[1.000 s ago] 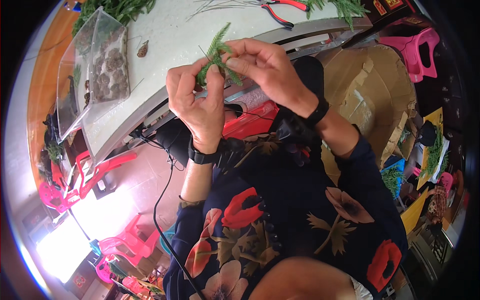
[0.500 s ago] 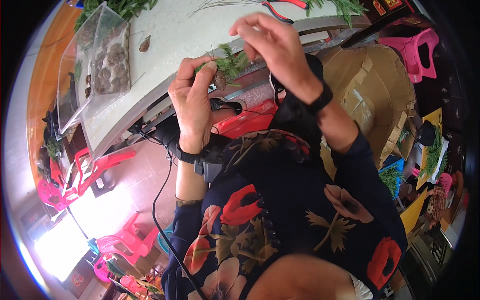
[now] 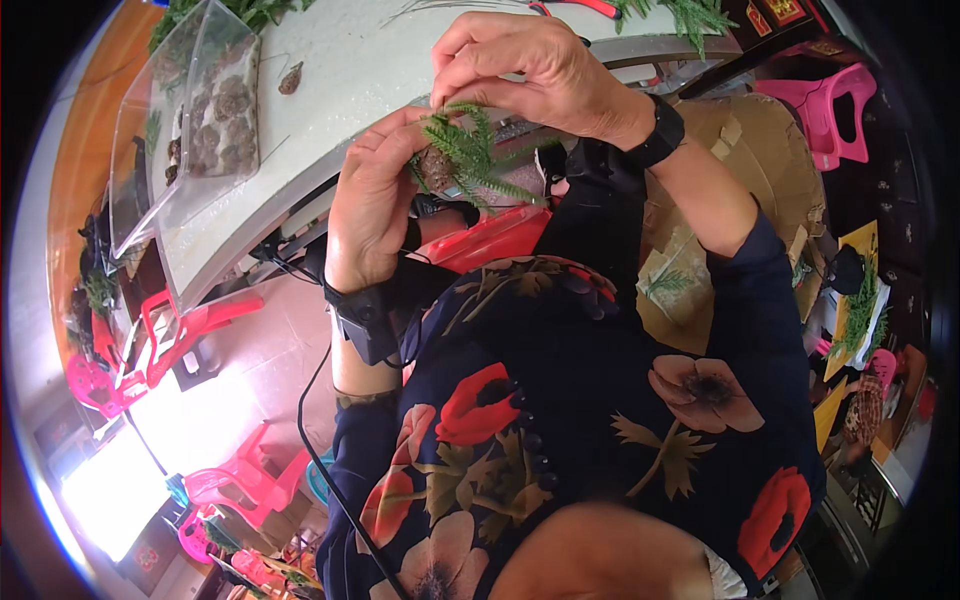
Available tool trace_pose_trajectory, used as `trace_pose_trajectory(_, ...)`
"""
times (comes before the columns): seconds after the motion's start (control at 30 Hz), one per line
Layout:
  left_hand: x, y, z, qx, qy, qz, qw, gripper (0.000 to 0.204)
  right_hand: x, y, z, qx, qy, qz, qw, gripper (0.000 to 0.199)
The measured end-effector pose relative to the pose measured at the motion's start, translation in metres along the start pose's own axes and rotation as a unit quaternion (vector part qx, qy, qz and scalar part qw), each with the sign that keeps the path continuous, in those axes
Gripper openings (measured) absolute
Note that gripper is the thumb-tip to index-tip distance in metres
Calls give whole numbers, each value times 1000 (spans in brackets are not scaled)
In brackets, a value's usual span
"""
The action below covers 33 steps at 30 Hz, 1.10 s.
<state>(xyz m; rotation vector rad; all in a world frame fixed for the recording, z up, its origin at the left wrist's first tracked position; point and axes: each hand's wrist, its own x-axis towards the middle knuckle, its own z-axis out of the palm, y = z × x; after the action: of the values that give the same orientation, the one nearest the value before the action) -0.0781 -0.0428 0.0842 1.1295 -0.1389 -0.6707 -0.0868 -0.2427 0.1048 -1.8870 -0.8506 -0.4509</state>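
Note:
Just past the table's near edge, my left hand [image 3: 372, 190] is closed on a green artificial pine sprig [image 3: 470, 150]. A brown pine cone [image 3: 437, 170] sits against the sprig's base, beside my left fingers. My right hand [image 3: 545, 75] reaches over from the right, thumb and fingertips pinched together at the top of the sprig, close to the left fingertips. What lies in that pinch is too small and hidden to make out. The sprig's needles fan out to the right and downward below my right hand.
A clear plastic box [image 3: 225, 150] of pine cones stands on the white table [image 3: 345, 55]. Near it lies a loose pine cone [image 3: 290, 78]. Red-handled pliers [image 3: 600, 7], thin wires [image 3: 450, 6] and green sprigs [image 3: 695, 20] lie at the far side. Cardboard [image 3: 755, 160] stands at the right.
My right hand has come left and its fingers have closed at the top of the sprig. The sprig has turned in my left hand and shows more of its needles.

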Motion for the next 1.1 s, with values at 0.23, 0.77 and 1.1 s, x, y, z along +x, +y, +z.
trace_pose_trajectory(0.23, 0, 6, -4, 86, -31, -57, 994, 13, 29, -6, -22, 29, -211, 46, 976, 17)
trace_pose_trajectory(0.77, 5, 0, -4, 210, 11, 22, 977, 12, 34, -10, -25, 14, -227, 231, 946, 15)
trace_pose_trajectory(1.1, 8, 4, -14, 67, -75, -62, 993, 12, 41, 9, -32, -117, -257, -139, 949, 8)
